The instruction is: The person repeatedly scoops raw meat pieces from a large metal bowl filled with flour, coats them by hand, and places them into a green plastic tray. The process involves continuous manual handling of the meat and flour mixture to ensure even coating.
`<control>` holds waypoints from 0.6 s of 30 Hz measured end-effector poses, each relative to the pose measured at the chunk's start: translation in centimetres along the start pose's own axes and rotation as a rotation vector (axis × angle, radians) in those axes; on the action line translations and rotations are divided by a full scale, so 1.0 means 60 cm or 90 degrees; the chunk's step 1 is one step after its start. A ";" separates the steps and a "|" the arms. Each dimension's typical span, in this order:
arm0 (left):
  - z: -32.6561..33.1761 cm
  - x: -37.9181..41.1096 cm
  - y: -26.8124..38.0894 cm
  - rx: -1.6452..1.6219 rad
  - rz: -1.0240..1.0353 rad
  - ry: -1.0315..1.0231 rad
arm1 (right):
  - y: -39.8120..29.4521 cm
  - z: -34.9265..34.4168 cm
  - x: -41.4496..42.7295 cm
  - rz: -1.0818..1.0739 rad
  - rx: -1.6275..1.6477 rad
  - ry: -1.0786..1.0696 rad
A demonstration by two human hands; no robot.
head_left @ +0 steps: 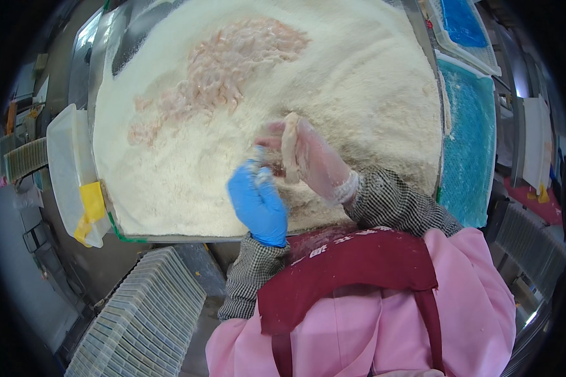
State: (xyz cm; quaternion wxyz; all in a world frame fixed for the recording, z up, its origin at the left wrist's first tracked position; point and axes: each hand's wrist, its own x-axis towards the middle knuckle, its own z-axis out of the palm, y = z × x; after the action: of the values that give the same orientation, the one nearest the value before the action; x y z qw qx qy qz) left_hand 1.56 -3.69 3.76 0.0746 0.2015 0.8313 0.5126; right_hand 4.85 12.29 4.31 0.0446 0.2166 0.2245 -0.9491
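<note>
A strip of pale meat (290, 146) coated in white powder lies along the thumb side of my right hand (323, 160), which wears a thin translucent glove and holds it. Just left of it is my left hand (258, 202) in a blue glove, fingers curled and blurred. Powder clings to those fingertips; whether they grip anything is unclear. Both hands are above a wide bed of white, flour-like powder (170, 188) in a metal-edged table. Farther off, a heap of raw, pale-pink meat pieces (236, 56) rests on the powder.
On the right, a teal-lined tray (469, 141) stands against the table, with a blue-lined tray (464, 23) beyond it. A translucent plastic bin (68, 165) with yellow tape (92, 202) sits at the left edge. Stacked slatted trays (137, 315) stand at the lower left.
</note>
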 end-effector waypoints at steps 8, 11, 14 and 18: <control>0.098 0.024 0.081 0.070 0.133 -0.066 | 0.108 -0.046 0.021 -0.142 -0.053 -0.080; 0.110 0.019 0.069 0.115 0.124 -0.109 | 0.070 -0.092 -0.009 -0.125 0.040 -0.026; 0.098 0.037 0.081 0.233 0.196 -0.177 | 0.004 -0.113 -0.065 0.055 0.193 0.102; 0.082 0.022 0.039 -0.037 0.065 -0.183 | -0.151 -0.139 -0.219 -0.083 -0.005 0.140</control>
State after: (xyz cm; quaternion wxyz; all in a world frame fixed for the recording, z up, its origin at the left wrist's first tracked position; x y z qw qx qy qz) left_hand 2.60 1.80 3.69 0.1727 0.3128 0.7854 0.5054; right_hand 18.30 23.97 6.95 -0.0414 0.3042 0.2451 -0.9196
